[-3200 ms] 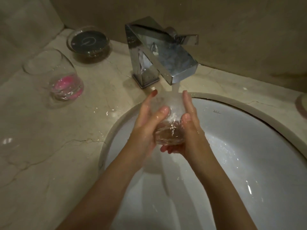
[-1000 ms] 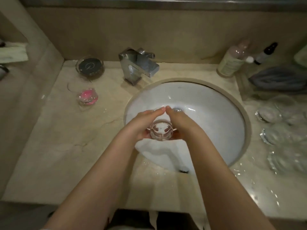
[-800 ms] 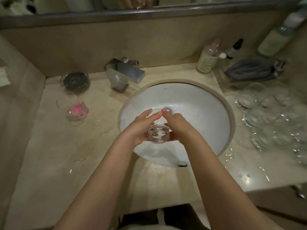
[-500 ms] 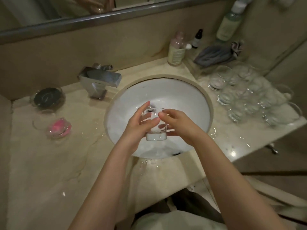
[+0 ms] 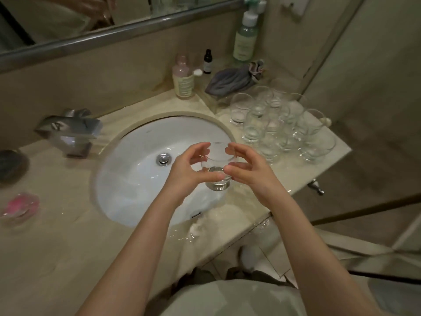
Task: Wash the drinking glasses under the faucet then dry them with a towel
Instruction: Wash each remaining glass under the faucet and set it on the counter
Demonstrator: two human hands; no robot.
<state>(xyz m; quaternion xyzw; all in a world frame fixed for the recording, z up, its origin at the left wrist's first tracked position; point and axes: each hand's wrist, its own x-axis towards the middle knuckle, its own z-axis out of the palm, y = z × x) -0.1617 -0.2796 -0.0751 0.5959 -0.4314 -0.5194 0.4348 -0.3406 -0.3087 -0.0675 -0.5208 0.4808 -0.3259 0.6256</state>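
Glass, clear and wet: one drinking glass (image 5: 218, 170) is held upright between both hands over the right part of the sink (image 5: 127, 179), near its rim. Left hand (image 5: 191, 170) curls round the left wall, thumb low and fingers high near the lip. Right hand (image 5: 247, 168) curls round the right wall, fingertips on the rim and side. Both grip; neither is flat or spread. Judgement: the two-sided hold steadies a slippery object, and keeping it over the basin lets drips fall there rather than on the counter (image 5: 57, 242).

Faucet (image 5: 68, 131) stands well apart to the left; no stream visible at the glass. Cluster of other glasses (image 5: 280, 126) stands on the counter just right of the sink, so the held glass is between faucet and cluster. Grey cloth (image 5: 230, 82) lies behind the cluster, beside bottles (image 5: 183, 78); possibly the towel, cannot confirm.

Change against the earliest frame: the glass was then directly under the running spout, with water striking it. Now it is away from the spout and nearer the cluster. Half a second ago it sat nearer the basin centre. Judgement: rinse of this glass finished, drying not yet begun.
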